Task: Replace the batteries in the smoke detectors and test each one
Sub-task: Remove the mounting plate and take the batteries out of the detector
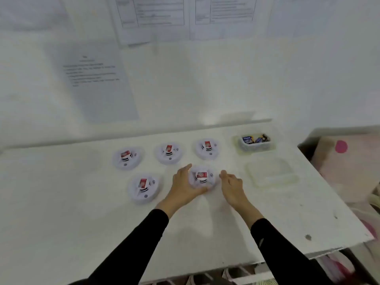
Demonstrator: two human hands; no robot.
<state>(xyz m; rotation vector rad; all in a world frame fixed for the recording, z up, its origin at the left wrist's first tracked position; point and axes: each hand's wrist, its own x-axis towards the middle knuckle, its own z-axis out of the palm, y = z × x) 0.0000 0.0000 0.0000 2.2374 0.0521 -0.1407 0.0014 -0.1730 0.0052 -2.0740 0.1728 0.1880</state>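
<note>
Black sleeves reach from the near edge across the white tabletop (pixel 82 202), matte and scuffed with a few dark marks; the left hand (pixel 183 186) grips the held smoke detector (pixel 202 177), thumb hooked at its near rim and fingers curved round its left and far side; the right hand (pixel 231 186) hovers just beside the same unit's right edge, fingers loosely bent, holding nothing, and contact cannot be told through the blur; this detector is a round white plastic disc with a red label on its raised centre and dark slots; four other detectors (pixel 144 187) of the same shape lie flat to the left and behind; a clear plastic tub of batteries (pixel 256 141) stands at the far right, its translucent rounded-square lid (pixel 271 171) lying flat just nearer.
</note>
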